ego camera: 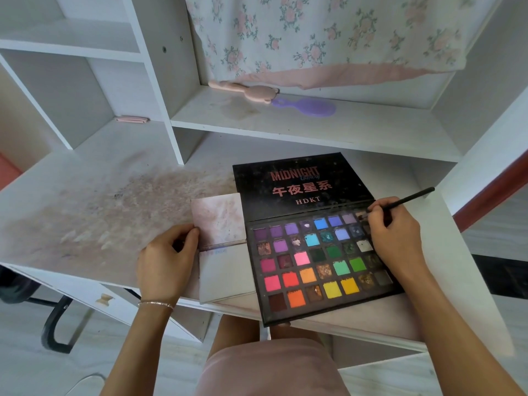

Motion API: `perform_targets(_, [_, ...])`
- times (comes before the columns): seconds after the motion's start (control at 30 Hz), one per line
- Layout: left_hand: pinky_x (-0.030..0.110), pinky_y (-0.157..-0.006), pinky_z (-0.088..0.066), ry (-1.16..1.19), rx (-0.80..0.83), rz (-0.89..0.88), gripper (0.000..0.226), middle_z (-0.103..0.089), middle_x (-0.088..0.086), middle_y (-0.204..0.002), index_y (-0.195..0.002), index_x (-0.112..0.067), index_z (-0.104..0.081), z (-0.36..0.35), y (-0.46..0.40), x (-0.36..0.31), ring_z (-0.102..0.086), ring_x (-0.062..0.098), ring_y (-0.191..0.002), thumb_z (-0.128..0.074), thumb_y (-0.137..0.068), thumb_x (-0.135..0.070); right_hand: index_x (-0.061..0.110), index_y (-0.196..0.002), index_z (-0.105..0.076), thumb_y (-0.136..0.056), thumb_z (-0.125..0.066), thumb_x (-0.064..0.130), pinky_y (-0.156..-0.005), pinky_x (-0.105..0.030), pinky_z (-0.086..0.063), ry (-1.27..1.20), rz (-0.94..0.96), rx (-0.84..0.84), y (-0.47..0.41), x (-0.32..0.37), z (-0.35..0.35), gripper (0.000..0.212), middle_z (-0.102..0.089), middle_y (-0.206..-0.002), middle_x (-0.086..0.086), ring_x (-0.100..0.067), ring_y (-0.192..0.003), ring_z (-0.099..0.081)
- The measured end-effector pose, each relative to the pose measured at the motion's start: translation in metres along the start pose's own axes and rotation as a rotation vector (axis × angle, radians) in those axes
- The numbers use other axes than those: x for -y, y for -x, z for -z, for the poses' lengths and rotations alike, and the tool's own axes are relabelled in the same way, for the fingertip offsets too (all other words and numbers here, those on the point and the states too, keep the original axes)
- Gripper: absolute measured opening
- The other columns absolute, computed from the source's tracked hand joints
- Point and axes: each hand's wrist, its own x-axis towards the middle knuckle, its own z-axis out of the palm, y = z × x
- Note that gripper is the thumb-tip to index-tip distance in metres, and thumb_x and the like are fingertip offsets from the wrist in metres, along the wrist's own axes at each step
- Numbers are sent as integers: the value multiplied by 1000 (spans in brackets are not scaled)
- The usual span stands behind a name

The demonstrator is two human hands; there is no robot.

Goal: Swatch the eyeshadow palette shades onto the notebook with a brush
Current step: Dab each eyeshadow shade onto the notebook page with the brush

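Observation:
An open black eyeshadow palette (317,261) with many coloured pans lies on the white desk, its lid flat behind it. A thin black brush (408,199) is gripped in my right hand (395,235), the tip touching a pan at the palette's top right corner. Left of the palette lies a small open notebook (225,270), its upper page smudged pink and its lower page nearly blank. My left hand (165,261) pinches the notebook's left edge with thumb and fingers.
The desk surface (94,212) carries pink powder stains at the left. On the shelf behind lie a pink brush (245,90) and a purple hairbrush (308,106). Floral cloth (328,38) hangs above. A small pink object (131,119) sits in the left cubby. The desk's front edge is close to my knees.

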Motion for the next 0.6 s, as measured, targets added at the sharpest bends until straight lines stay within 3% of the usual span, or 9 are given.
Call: perform_targets(0.6, [28, -70, -44, 20, 12, -1, 12, -71, 3, -84, -89, -17, -72, 0, 0, 0, -63, 23, -78, -62, -83, -17, 16, -86, -50, -93, -44, 16, -52, -17, -34, -13, -14, -7, 1, 1, 0, 9, -52, -71, 11, -1, -66, -51])
